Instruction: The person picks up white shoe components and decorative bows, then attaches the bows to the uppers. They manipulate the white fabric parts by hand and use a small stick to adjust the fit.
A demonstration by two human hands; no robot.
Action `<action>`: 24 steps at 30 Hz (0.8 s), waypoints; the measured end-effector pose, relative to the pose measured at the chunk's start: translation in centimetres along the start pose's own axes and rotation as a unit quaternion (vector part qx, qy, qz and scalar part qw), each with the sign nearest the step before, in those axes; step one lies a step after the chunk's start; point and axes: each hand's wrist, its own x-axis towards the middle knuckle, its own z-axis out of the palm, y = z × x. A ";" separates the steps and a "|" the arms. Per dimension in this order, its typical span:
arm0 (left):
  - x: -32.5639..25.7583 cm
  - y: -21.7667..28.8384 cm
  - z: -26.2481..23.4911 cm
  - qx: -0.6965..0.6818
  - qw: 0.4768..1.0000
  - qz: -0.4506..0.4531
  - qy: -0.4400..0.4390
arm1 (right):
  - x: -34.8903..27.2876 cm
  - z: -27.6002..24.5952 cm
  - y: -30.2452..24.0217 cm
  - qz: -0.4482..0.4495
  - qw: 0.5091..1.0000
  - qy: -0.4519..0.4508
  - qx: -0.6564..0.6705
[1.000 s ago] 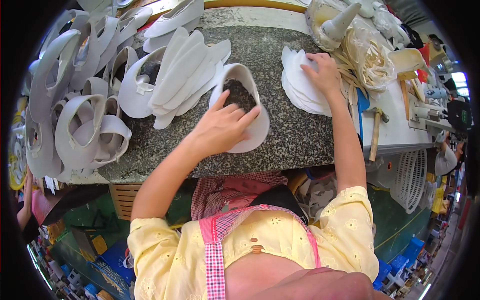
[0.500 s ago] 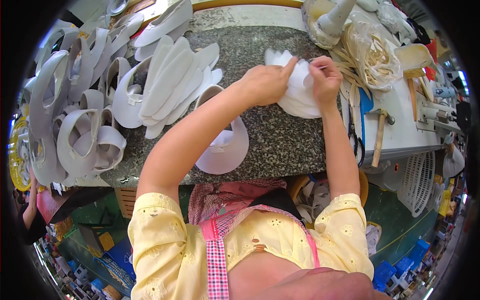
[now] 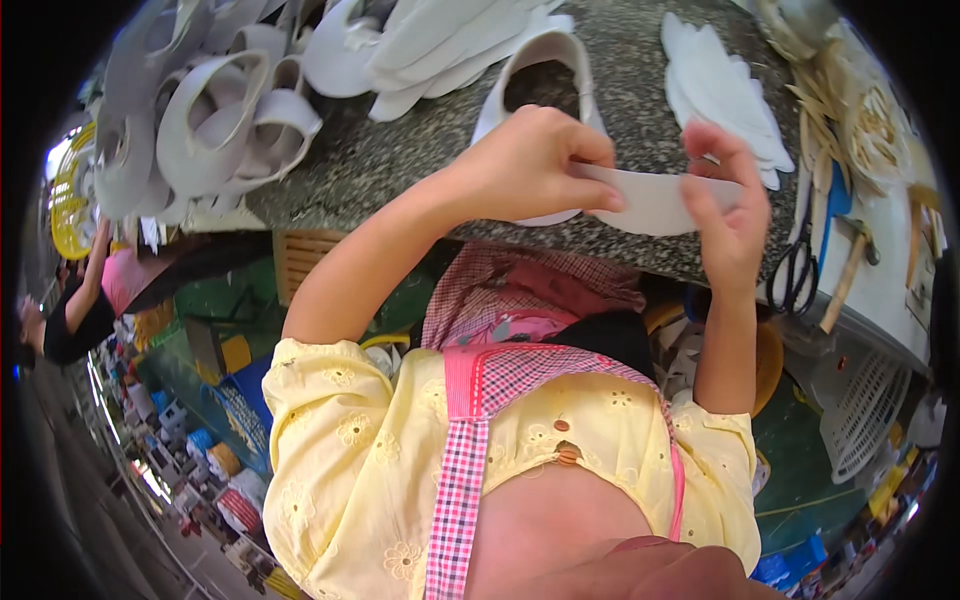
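A speckled dark stone worktop (image 3: pixel 640 80) spans the upper part of the view, its near edge just in front of the person's apron (image 3: pixel 530 285). A heaped cluster of white curved uppers (image 3: pixel 215 115) covers its left side, and beside that lies a fanned pile of flat white pieces (image 3: pixel 455 45). A narrower overlapping stack of white pieces (image 3: pixel 728 95) sits to the right, beyond the right hand (image 3: pixel 738 215). One hollow white upper (image 3: pixel 590 100) stands apart near the middle, partly hidden behind the left hand (image 3: pixel 540 165). Further right are a hammer (image 3: pixel 848 280) and black-handled scissors (image 3: pixel 793 275). The single white strip (image 3: pixel 655 205) spans the gap between the two hands, in front of the hollow upper and near the worktop's edge, with its broad face showing. Its left end is pinched between the left thumb and curled fingers, pressed together on it. Its right end lies behind the right thumb, while the right fingers arch loosely above, blurred; whether they press on the strip cannot be told.
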 end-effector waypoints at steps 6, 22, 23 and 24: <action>-5.8 -3.7 1.0 -0.124 0.969 -0.015 0.212 | -2.4 2.9 1.7 0.074 0.993 -0.082 0.036; -5.8 -9.0 2.6 -0.058 0.959 -0.076 0.269 | -1.4 3.8 5.1 0.039 0.964 -0.184 -0.191; -5.7 -9.0 2.6 -0.059 0.958 -0.077 0.271 | -1.4 3.8 5.1 0.041 0.961 -0.184 -0.200; -5.7 -9.2 2.5 -0.043 0.958 -0.079 0.273 | -1.4 3.9 5.0 0.041 0.961 -0.186 -0.200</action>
